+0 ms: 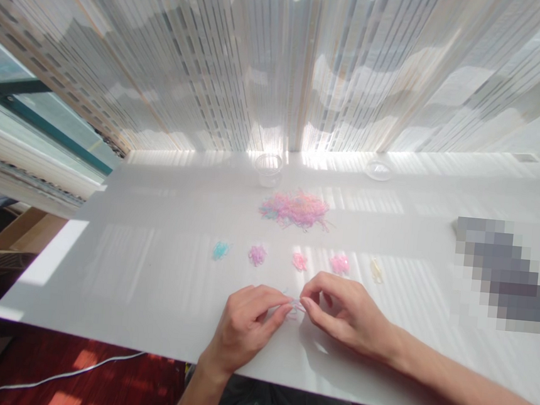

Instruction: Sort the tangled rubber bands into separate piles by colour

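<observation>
My left hand (pixel 255 318) and my right hand (pixel 341 306) meet near the front of the white table, thumb and forefinger of each pinched together. Between the fingertips is a small tangle of thin purple and pinkish rubber bands (pixel 295 305). Just beyond the hands runs a row of small piles of bands: teal bands (pixel 221 250), purple bands (pixel 256 255), coral bands (pixel 299 261), pink bands (pixel 339 263) and pale yellow bands (pixel 376 270). Farther back lies a large mixed heap of bands (pixel 295 209). The exact number of bands in my fingers is too small to make out.
A clear plastic cup (pixel 268 169) stands behind the heap, and a clear round lid (pixel 379 170) lies to its right. A blurred-out dark object (pixel 504 273) is at the right. Striped curtains (pixel 282 65) hang along the back edge of the white table (pixel 148 293).
</observation>
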A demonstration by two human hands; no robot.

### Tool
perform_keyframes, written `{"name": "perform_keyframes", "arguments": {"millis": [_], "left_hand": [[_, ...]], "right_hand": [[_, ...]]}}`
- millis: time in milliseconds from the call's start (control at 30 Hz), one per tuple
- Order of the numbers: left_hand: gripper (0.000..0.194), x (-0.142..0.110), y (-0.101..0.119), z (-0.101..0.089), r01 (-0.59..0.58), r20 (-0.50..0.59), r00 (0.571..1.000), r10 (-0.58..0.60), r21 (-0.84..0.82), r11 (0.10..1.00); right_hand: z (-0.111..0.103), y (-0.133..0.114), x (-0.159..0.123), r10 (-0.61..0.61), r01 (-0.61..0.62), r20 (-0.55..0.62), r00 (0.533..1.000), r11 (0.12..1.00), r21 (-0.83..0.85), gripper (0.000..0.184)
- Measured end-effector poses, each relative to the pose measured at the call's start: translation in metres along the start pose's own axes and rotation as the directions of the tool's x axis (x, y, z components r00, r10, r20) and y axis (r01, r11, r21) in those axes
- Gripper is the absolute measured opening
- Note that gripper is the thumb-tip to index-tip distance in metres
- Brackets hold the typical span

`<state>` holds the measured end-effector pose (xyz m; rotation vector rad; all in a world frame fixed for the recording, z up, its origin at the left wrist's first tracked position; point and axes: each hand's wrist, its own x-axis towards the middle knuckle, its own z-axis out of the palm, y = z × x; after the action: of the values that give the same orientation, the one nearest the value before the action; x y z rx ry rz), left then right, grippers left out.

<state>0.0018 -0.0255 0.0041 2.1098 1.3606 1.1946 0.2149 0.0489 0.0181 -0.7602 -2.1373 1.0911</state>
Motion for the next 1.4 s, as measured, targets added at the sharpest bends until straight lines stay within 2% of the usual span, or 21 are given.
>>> {"name": "perform_keyframes", "arguments": {"millis": [233,633,800,933,1067,1400], "left_hand": [[0.011,0.0015,0.0005,0.0007,-0.008,-0.009,1.0,0.008,-0.011,1.0],[0.014,0.002,0.0023,0.0001,-0.008,-0.017,1.0,0.008,-0.014,1.0],[0.011,0.0019,0.0028,-0.0005,0.021,-0.018,1.0,-0.021,-0.01,1.0],[0.019,0.0033,0.0052,-0.0022,0.036,0.01,0.999,-0.036,-0.023,0.999],[0.011,0.0042,0.006,-0.0019,0.01,0.003,1.0,-0.01,-0.031,0.999],[0.009,0.0053,0.0055,-0.0006,0.006,-0.064,0.998,-0.005,0.018,1.0]], "right_hand": [[-0.0011,-0.0043,0.0017,0.127,-0.131,0.052,0.991,0.986,0.098,0.01],[-0.0018,-0.0042,0.002,0.166,-0.171,0.055,0.985,0.979,0.114,0.009],[0.0001,-0.0024,-0.0001,0.115,-0.119,0.048,0.992,0.989,0.088,0.008],[0.0027,-0.0009,-0.0026,0.02,-0.023,0.044,0.999,0.998,0.06,0.008],[0.0039,0.0006,-0.0038,-0.046,0.045,0.039,0.998,0.998,0.043,0.007],[-0.0002,-0.002,-0.0004,0.039,-0.039,0.004,0.999,0.996,0.075,0.01]]}}
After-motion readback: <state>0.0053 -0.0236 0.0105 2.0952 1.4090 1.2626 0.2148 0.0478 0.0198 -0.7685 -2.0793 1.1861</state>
